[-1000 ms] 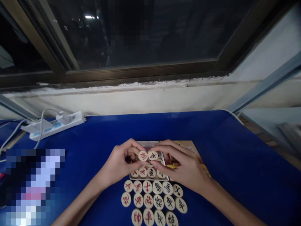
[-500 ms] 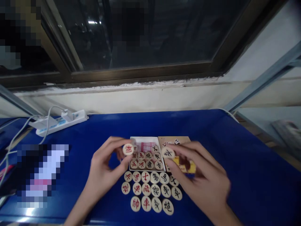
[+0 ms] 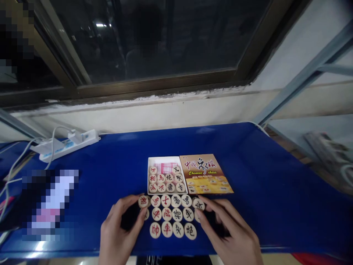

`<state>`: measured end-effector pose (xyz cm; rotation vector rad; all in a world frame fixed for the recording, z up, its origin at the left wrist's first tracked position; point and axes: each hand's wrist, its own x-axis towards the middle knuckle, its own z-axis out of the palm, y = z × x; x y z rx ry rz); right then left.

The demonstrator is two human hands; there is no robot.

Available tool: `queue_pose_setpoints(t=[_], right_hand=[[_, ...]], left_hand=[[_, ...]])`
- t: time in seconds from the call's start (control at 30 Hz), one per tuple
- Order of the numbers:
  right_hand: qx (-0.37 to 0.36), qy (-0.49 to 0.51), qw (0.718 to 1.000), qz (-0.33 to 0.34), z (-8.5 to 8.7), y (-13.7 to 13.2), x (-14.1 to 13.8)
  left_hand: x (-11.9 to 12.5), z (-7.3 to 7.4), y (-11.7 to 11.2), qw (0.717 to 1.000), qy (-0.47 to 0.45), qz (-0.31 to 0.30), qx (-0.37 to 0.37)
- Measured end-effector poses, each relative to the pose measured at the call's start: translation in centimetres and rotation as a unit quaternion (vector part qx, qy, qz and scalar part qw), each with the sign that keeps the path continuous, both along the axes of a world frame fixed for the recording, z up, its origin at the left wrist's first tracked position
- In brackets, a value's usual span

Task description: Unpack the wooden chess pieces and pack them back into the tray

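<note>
Since paired handling seems the step in hand, the left hand (image 3: 118, 224) pinches a red-marked piece (image 3: 143, 201) between thumb and fingers, low centre of the frame; the right hand (image 3: 233, 228) likewise pinches a black-marked piece (image 3: 199, 204). Both flank the rows of loose pieces (image 3: 167, 214), below the open box (image 3: 163, 160). Each overlaps another disc; contact is hard to tell. Setting down or lifting would call for level, steady fingertips.

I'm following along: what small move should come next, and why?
Perhaps ease the red-lettered cream disc and black-lettered cream disc slightly outward: the left hand and right hand pinch them where, in this view, each overlaps another disc.
</note>
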<state>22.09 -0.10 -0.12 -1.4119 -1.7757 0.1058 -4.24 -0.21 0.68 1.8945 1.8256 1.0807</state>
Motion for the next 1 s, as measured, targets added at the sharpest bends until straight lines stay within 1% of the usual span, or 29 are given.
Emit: queue_pose_setpoints(t=[0.1,0.23,0.37,0.43,0.57,0.7,0.77,0.83,0.93,1.0], right_hand=[[0.012,-0.008,1.000,-0.007,0.0,0.0,-0.2],[-0.024,0.001,1.000,-0.005,-0.2,-0.2,0.1],[-0.040,0.036,0.999,-0.005,-0.3,-0.4,0.2],[-0.049,0.057,0.997,-0.020,-0.2,-0.5,0.1],[-0.071,0.076,0.994,-0.042,-0.1,-0.6,0.5],[-0.076,0.059,0.995,-0.009,0.1,0.0,1.7],[-0.062,0.045,0.997,0.001,0.5,0.8,2.1],[-0.030,0.028,0.999,0.011,1.4,2.0,2.1],[0.019,-0.004,0.999,0.051,3.4,4.6,1.6],[0.038,-0.031,0.995,0.089,4.8,6.7,1.1]], left_hand=[[-0.3,0.3,0.3,0.999,-0.019,-0.026,-0.024],[-0.4,0.5,0.5,0.997,-0.032,-0.047,-0.053],[-0.3,0.2,0.5,0.998,-0.018,-0.048,-0.044],[-0.3,0.1,0.6,0.998,-0.011,-0.048,-0.037],[-0.2,0.5,0.7,0.998,-0.010,-0.047,-0.037],[-0.2,1.1,1.0,0.998,-0.018,-0.045,-0.039],[-0.2,1.1,1.2,0.997,-0.009,-0.061,-0.040],[-0.2,1.0,1.2,0.996,0.009,-0.080,-0.049],[-0.3,0.9,1.1,0.995,0.021,-0.082,-0.045],[-0.4,1.5,1.3,0.996,0.019,-0.084,-0.031]])
